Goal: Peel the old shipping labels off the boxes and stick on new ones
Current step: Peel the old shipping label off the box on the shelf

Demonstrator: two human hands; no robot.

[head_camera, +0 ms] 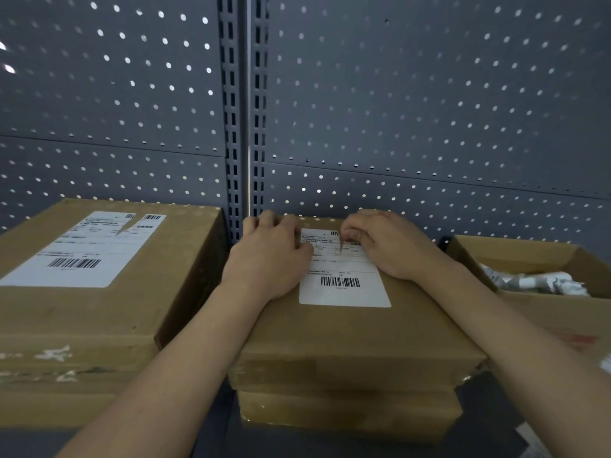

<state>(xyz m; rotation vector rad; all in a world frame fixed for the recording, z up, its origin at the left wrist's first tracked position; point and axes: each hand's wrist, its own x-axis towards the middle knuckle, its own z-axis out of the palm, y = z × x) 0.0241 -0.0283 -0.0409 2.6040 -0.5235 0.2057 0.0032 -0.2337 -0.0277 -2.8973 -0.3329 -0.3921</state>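
Note:
A brown cardboard box (360, 328) lies on top of a second box in the middle. A white shipping label (344, 279) with a barcode is stuck on its top. My left hand (269, 256) rests on the box's far left part, fingers curled over the far edge, beside the label. My right hand (386, 242) has its fingers curled down on the label's upper right part, fingertips at a tear there. A larger box (76, 312) to the left carries a bigger white label (82, 252) with a rip near its top.
An open cardboard box (542, 309) at the right holds crumpled white label scraps (535, 280). A grey pegboard wall (396, 110) with a slotted upright post rises directly behind the boxes. The boxes sit on a dark shelf surface (489, 421).

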